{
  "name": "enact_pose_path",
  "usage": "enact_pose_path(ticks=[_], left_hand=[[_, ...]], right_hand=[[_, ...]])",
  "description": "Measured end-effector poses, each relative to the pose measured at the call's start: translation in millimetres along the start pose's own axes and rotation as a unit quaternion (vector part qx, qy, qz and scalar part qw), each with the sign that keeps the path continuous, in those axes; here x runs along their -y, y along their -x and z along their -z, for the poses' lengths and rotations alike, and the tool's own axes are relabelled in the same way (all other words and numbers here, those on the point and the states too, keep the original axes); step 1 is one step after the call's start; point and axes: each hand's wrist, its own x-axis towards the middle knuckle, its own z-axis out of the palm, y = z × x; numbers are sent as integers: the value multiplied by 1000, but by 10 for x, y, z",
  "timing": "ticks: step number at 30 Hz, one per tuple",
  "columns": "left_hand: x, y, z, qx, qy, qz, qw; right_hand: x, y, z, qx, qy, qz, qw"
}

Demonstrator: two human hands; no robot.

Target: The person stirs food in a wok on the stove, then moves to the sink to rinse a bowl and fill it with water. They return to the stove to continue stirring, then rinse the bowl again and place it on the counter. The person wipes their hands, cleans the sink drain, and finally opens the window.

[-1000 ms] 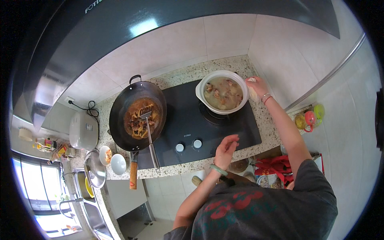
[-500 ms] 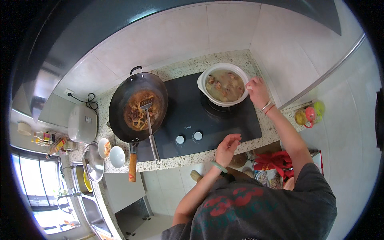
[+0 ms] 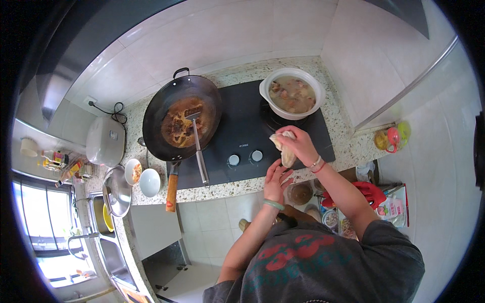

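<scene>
My right hand is closed round a pale, crumpled cloth, held over the front edge of the black hob. Just below it my left hand is open, fingers apart and close to the cloth's lower end; whether they touch it I cannot tell. Beyond my hands a white two-handled pot stands on the right burner, filled with cloudy broth and pieces of meat. A black wok sits on the left side, with brown sauce in it. A metal spatula lies across it, its handle reaching over the wok's rim.
The hob has two pale knobs. The wok's wooden handle juts past the counter edge. Two white bowls, a glass lid and a white appliance stand left, near the sink. Jars are at the right.
My right hand has come back from the pot's right handle towards my body, with the cloth now plainly in view in it. My left hand has moved slightly left, its fingers spreading.
</scene>
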Motion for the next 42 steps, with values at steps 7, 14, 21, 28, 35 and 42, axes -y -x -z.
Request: enact_pose_path(ticks=[7,14,21,28,35,42], left_hand=[[-114,328,411,93,-71,46,992],[-276,649,936,55,47,29,997],[23,944,1638,23,126,39,991],[-40,1022,2224,104,193,44,975],[-74,1044,2095,229,160,119,953],[-9,801,1972,-62,-38,-155,985]], right_hand=[[-209,-168,587,-197,238,104,946],[-219,1337,-1093,-5,187,11,982],[-515,2211,-1760,156,380,14,912],[-4,2572,-2169,179,-49,-129,974],[-689,2369,-1839,89,-426,-402,806],[-601,1973,-1688,-7,-120,-242,963]])
